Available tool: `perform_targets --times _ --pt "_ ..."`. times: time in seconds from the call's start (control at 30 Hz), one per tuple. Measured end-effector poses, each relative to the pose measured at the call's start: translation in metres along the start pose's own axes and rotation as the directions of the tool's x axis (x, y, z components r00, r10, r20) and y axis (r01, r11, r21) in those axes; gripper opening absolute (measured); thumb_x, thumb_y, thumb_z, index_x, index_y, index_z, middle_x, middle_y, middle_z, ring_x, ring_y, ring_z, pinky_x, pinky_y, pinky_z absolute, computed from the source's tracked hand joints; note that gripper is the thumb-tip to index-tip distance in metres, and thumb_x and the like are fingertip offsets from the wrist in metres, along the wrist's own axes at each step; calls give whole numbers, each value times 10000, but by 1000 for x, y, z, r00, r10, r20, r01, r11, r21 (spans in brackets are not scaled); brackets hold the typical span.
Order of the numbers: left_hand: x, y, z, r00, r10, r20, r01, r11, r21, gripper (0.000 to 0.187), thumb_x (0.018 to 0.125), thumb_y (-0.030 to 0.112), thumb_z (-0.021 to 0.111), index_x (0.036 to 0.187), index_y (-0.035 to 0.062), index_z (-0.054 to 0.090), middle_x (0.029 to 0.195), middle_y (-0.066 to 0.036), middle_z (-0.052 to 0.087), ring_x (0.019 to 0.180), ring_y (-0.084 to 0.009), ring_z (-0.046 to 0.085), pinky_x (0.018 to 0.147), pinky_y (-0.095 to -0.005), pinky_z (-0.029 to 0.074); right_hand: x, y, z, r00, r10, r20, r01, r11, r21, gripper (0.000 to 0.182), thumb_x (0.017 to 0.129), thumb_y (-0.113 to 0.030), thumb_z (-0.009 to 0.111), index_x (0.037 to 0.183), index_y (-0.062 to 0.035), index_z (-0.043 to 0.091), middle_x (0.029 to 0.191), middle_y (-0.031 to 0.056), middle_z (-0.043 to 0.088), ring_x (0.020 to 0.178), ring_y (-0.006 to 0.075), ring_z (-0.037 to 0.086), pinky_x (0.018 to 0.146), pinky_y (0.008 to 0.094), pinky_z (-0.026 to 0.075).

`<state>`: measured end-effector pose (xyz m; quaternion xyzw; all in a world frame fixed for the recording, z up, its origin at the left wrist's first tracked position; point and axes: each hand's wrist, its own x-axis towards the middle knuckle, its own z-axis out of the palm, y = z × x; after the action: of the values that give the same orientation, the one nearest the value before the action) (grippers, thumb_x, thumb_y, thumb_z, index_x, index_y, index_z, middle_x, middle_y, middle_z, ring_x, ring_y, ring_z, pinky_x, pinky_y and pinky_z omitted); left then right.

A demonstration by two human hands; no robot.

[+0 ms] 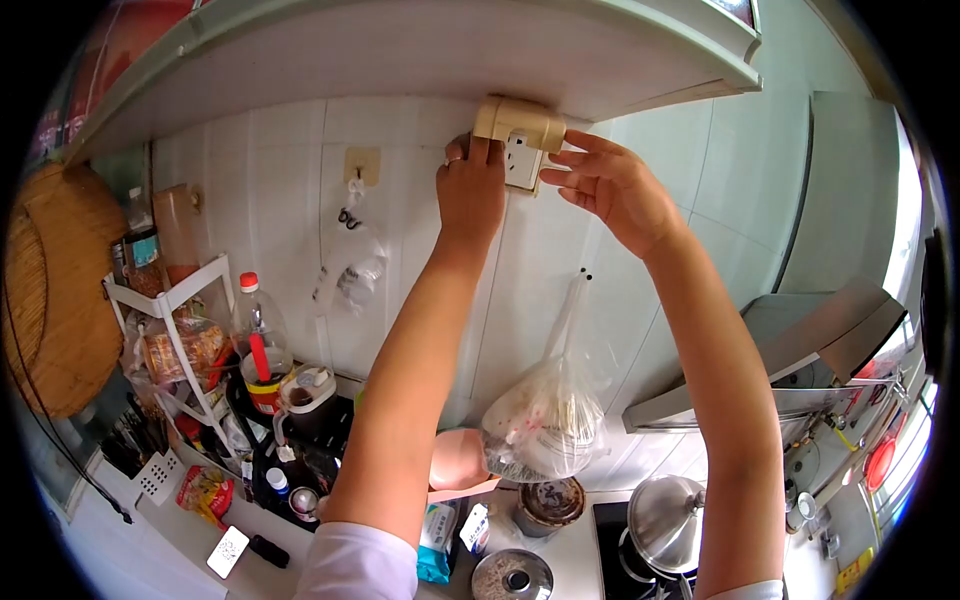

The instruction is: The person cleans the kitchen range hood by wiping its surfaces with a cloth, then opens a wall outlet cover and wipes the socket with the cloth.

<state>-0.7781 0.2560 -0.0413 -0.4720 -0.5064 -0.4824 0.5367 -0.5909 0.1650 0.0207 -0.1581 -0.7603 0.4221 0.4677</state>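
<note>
A beige socket cover [520,122] is swung up above a white wall socket [522,163], right beneath the cabinet. My left hand [471,190] reaches up to the cover's left end, fingers bent and gripping its lower edge. On the other side, my right hand [618,192] has its fingers apart. Its index finger touches the cover's right end, while the lower fingers hover beside the socket's right edge. Part of the left fingertips is hidden behind the cover.
An overhead cabinet [400,75] hangs close above my hands. Below are a hanging plastic bag [550,415], a lidded pot [665,525] on the stove and a glass-lidded pot [512,577]. A white rack [185,345] and bottles stand left; a range hood [770,340] is right.
</note>
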Motion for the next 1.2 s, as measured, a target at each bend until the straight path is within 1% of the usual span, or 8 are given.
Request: perform_targets --times 0.17,0.47,0.53,0.83,1.1,1.13,1.17,1.2 --pt "-18 4 -6 998 -35 47 37 999 -33 446 842 96 580 1282 78 513 1184 -68 531 995 -299 571 697 -345 568 0 0 0 999 -40 5 40 999 10 749 831 -178 593 1409 145 242 1030 92 576 1067 234 608 919 303 437" --pt "-38 -4 1 996 -48 79 59 988 -142 520 849 44 551 1358 48 449 1334 -95 462 1098 -352 532 817 -393 553 -2 1 3 999 -37 -4 37 999 7 730 840 -149 582 1413 144 236 1058 105 575 1065 232 611 908 299 449" --pt "-39 1 3 994 -68 89 84 979 -188 527 847 42 552 1363 44 444 1343 -100 457 1107 -355 524 839 -389 548 -1 1 0 1000 -21 -9 21 1000 21 638 869 -118 542 1412 102 288 1234 158 530 1095 243 594 920 308 465" --pt "-65 32 10 983 180 34 -178 983 -53 542 839 79 579 1371 72 475 1309 -67 473 1028 -319 534 853 -380 528 -1 -2 4 999 -33 30 33 999 -1 714 829 -147 593 1409 121 275 1081 114 574 1068 237 605 940 316 436" --pt "-57 27 12 991 -100 91 110 989 -102 578 861 64 536 1422 103 406 1392 -90 454 1052 -367 547 913 -403 483 -4 0 2 1000 -7 -7 7 1000 -16 631 879 -139 525 1421 84 292 1273 155 518 1130 256 576 945 321 443" --pt "-55 29 16 999 -29 38 36 976 -215 567 859 65 537 1410 74 404 1390 -99 452 1037 -385 545 881 -421 493 -3 0 1 1000 -14 12 14 1000 -19 626 880 -133 519 1421 84 291 1285 161 508 1132 260 576 943 323 444" --pt "-49 42 5 971 -155 180 222 861 -457 499 849 69 537 1345 46 491 1336 -91 469 959 -308 550 828 -403 494 -3 -1 1 1000 -15 13 15 1000 -20 626 880 -133 519 1421 84 291 1285 161 508 1132 260 576 943 323 444" --pt "-53 40 10 997 37 66 -15 952 -307 492 852 74 538 1342 50 494 1326 -86 476 953 -306 553 812 -405 495 -4 -2 2 1000 -13 12 13 1000 -24 625 881 -134 517 1421 84 291 1291 162 502 1130 261 577 942 323 444"
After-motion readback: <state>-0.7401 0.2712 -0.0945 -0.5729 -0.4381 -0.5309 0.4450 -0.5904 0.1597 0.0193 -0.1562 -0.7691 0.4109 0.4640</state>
